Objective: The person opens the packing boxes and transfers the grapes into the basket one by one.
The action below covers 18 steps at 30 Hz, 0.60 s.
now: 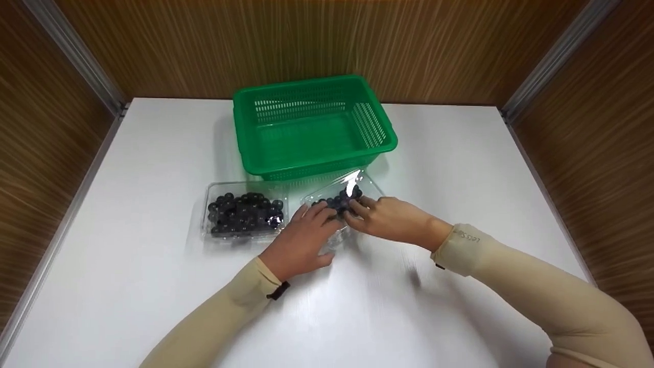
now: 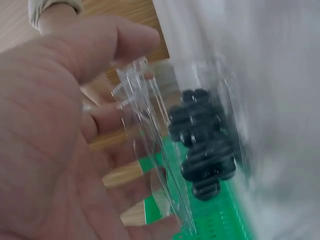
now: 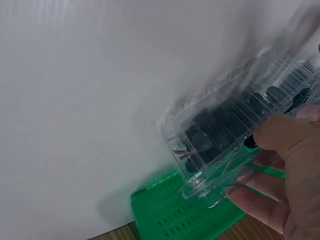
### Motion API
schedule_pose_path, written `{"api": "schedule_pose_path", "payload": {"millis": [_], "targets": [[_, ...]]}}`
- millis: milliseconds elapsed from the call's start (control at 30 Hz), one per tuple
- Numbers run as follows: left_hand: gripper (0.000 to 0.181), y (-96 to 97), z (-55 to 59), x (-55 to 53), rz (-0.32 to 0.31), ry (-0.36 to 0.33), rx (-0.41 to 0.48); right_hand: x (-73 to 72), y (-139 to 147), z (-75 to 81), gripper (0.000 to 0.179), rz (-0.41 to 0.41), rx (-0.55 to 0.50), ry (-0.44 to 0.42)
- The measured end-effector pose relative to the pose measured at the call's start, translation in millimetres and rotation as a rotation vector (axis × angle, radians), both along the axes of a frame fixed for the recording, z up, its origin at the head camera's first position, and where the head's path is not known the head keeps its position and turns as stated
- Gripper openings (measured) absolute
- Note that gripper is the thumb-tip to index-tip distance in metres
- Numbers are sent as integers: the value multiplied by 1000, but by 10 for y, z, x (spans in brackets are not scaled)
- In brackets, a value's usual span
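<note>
A clear plastic clamshell box (image 1: 370,185) of dark grapes (image 1: 352,192) sits at an angle between both hands. My left hand (image 1: 301,241) lays fairly straight fingers over its lid, while the thumb stands apart at the near side. In the left wrist view the lid (image 2: 150,125) runs close along those fingers. From the right, my right hand (image 1: 393,220) pinches the box's edge, its thumb (image 3: 275,132) on the side and fingers on the lid. Part of the box is hidden under the hands.
A second clear box (image 1: 245,184) full of dark grapes stands left of the hands. Behind both boxes is a green plastic basket (image 1: 306,166) with slotted walls. Wood-grain panels (image 1: 327,46) enclose the white table (image 1: 127,255) at the back and sides.
</note>
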<state>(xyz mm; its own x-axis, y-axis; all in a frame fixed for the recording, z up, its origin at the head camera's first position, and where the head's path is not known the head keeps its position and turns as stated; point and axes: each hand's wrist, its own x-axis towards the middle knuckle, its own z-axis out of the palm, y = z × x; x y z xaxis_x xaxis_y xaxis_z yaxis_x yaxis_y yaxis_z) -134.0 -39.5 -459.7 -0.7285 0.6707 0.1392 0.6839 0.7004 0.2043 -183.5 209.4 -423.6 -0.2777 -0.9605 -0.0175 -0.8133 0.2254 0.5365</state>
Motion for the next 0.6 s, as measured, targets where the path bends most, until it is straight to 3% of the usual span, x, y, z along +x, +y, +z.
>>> {"api": "schedule_pose_path", "payload": {"millis": [233,433,600], "targets": [[58,85,-37,34,82,127,-33,19,7,5,33,10,-7,1],[60,83,-44,46,70,112,-51,90,-37,-9,29,-7,-15,3],[51,76,-41,19,97,113,-24,146,-55,-74,32,-43,-6,50]]}}
